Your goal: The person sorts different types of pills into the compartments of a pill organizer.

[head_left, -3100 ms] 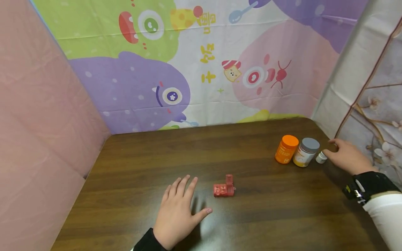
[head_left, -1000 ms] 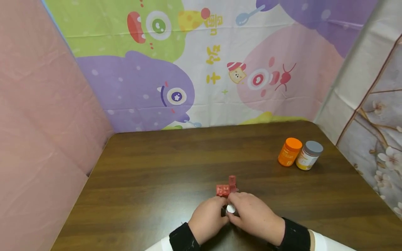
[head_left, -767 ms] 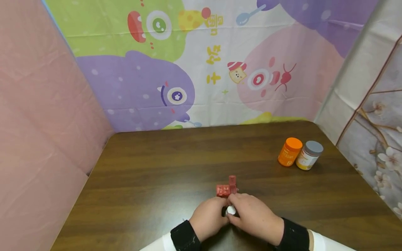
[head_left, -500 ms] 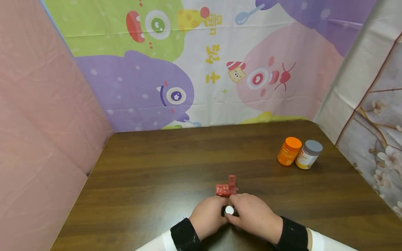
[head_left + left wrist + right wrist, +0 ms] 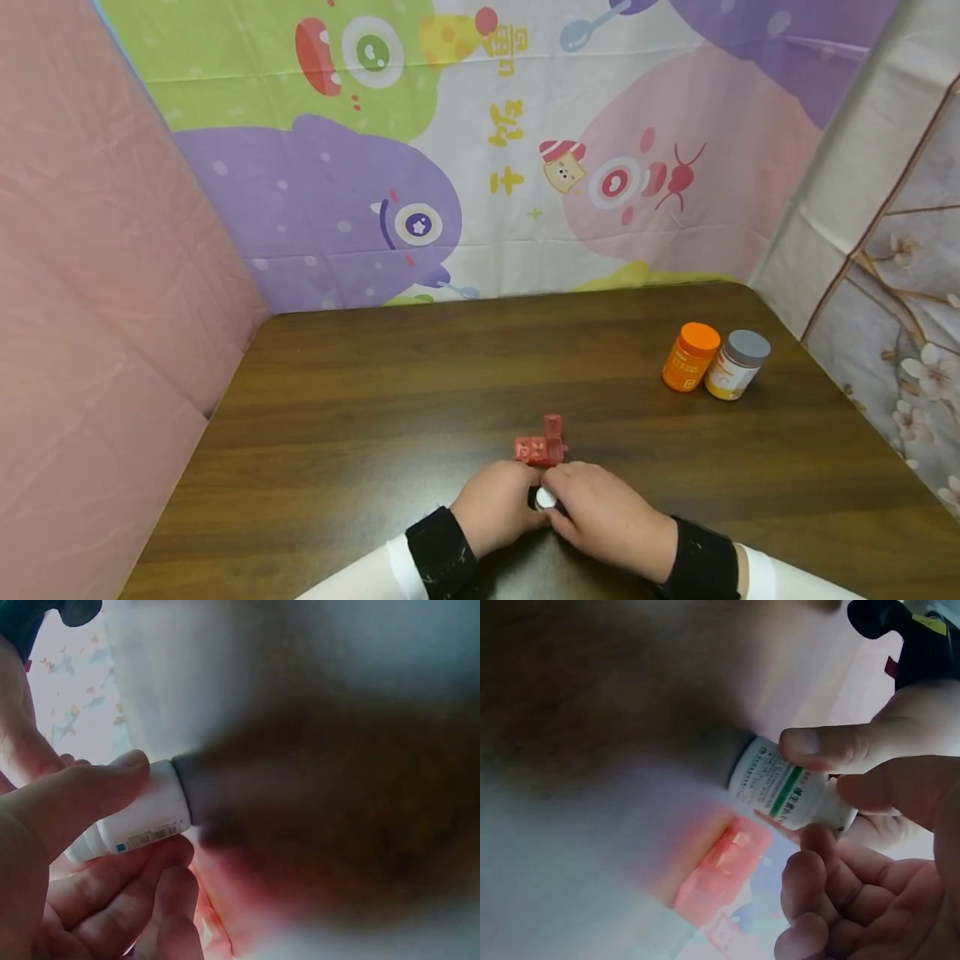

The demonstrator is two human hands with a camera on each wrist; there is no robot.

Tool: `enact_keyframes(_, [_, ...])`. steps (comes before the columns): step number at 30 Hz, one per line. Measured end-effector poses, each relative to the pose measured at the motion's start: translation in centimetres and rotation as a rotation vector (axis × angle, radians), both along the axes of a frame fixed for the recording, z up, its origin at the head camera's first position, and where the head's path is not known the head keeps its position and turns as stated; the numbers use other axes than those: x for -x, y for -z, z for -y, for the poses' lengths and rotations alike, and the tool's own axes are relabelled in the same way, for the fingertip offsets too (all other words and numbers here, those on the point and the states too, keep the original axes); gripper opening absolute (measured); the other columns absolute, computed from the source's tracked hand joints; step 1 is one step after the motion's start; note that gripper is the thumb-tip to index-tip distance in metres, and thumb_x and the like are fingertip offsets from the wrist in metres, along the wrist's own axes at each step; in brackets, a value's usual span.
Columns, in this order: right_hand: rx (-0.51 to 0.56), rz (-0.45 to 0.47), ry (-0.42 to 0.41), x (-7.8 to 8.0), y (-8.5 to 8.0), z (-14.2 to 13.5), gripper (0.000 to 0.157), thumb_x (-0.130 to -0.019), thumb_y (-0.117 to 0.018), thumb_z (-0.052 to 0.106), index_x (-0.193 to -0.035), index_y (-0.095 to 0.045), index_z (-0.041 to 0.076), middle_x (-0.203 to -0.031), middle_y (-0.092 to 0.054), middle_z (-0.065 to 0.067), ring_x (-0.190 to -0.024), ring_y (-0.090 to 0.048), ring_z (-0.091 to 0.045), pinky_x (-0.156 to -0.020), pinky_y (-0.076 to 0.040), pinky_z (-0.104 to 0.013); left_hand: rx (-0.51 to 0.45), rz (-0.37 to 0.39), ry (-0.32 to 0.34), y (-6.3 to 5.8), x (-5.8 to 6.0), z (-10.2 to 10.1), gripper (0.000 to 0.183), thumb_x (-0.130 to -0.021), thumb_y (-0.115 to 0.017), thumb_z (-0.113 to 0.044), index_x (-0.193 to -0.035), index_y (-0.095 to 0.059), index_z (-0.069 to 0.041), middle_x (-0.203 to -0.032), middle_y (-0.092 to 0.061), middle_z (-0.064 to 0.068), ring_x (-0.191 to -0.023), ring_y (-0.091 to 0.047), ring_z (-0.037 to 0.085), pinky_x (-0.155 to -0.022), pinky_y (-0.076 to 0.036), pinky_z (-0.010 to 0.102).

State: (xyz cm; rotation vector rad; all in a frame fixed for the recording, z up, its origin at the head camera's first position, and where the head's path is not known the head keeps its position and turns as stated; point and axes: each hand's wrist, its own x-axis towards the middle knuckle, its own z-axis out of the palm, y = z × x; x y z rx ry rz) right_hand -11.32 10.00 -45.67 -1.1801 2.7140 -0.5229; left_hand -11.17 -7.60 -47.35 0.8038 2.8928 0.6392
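Observation:
Both hands meet at the table's near middle around a small white pill bottle (image 5: 776, 784) with a green stripe on its label. My left hand (image 5: 491, 508) grips the bottle's body, its thumb (image 5: 124, 776) laid along the side in the left wrist view. At the white cap (image 5: 546, 498), the thumb and fingers of my right hand (image 5: 615, 521) pinch it. Just beyond the hands lies a red pill box (image 5: 531, 450), one lid (image 5: 552, 425) standing up at its right end. Most of the bottle is hidden by the fingers in the head view.
An orange jar (image 5: 688, 360) and a white jar with a grey lid (image 5: 737, 367) stand side by side at the table's right. A cartoon-print cloth (image 5: 510, 250) hangs behind the brown wooden table (image 5: 375, 383), with cloths at both sides too.
The right hand has brought the small bottle from beside the jars to the near middle, where the left hand has joined it. Over the last second the hands have barely moved.

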Motion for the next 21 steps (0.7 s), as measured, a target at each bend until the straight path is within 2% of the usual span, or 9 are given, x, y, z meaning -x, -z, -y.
enact_keyframes(2, [0.021,0.009,0.019,0.03,0.01,-0.2,0.013,-0.089,-0.067,0.023,-0.096,-0.059,0.015,-0.084,-0.057,0.008,-0.073,-0.049,-0.007,-0.066,-0.048,-0.031,0.004,-0.007,-0.002,-0.07,-0.03,0.04,0.017,-0.073,-0.081,-0.031,-0.073,-0.066,-0.022,-0.068,-0.063,-0.012,-0.062,-0.054,0.002,-0.055,-0.046,0.025])
enact_keyframes(6, [0.03,0.027,0.099,0.28,-0.25,-0.57,0.025,-0.088,-0.067,0.038,-0.098,-0.059,0.016,-0.076,-0.056,0.008,-0.065,-0.048,-0.006,-0.057,-0.043,-0.026,0.036,-0.034,0.011,-0.19,-0.09,0.1,0.019,-0.075,-0.079,-0.031,-0.07,-0.064,-0.021,-0.064,-0.059,-0.011,-0.058,-0.05,0.003,-0.052,-0.043,0.024])
enact_keyframes(11, [-0.013,0.002,0.13,0.41,-0.42,-0.43,0.032,-0.087,-0.065,0.05,-0.08,-0.055,0.021,-0.065,-0.048,0.009,-0.056,-0.043,-0.007,-0.05,-0.035,-0.023,0.06,-0.045,0.019,-0.1,-0.23,0.23,0.022,-0.074,-0.081,-0.034,-0.069,-0.063,-0.021,-0.06,-0.054,-0.012,-0.055,-0.046,0.004,-0.049,-0.039,0.023])
enact_keyframes(15, [-0.027,-0.028,0.101,0.14,-0.4,-0.06,0.029,-0.089,-0.065,0.044,-0.075,-0.054,0.021,-0.063,-0.046,0.01,-0.055,-0.042,-0.007,-0.05,-0.035,-0.024,0.053,-0.047,0.023,-0.02,-0.3,0.15,0.02,-0.074,-0.081,-0.032,-0.069,-0.063,-0.023,-0.064,-0.059,-0.012,-0.06,-0.051,0.003,-0.053,-0.044,0.025])
enact_keyframes(18, [-0.028,-0.046,0.075,0.04,-0.52,0.23,0.021,-0.088,-0.066,0.037,-0.08,-0.058,0.019,-0.068,-0.05,0.011,-0.06,-0.044,-0.007,-0.055,-0.039,-0.026,0.048,-0.046,0.02,-0.17,-0.29,0.0,0.017,-0.072,-0.081,-0.028,-0.072,-0.064,-0.024,-0.07,-0.064,-0.011,-0.065,-0.055,0.003,-0.058,-0.048,0.027])
enact_keyframes(21, [-0.037,-0.027,0.055,0.05,-0.61,0.2,0.015,-0.087,-0.066,0.032,-0.086,-0.06,0.018,-0.076,-0.055,0.01,-0.066,-0.047,-0.007,-0.061,-0.044,-0.029,0.042,-0.041,0.018,-0.19,-0.3,-0.08,0.018,-0.072,-0.08,-0.027,-0.071,-0.063,-0.024,-0.07,-0.064,-0.011,-0.066,-0.055,0.004,-0.058,-0.048,0.027])
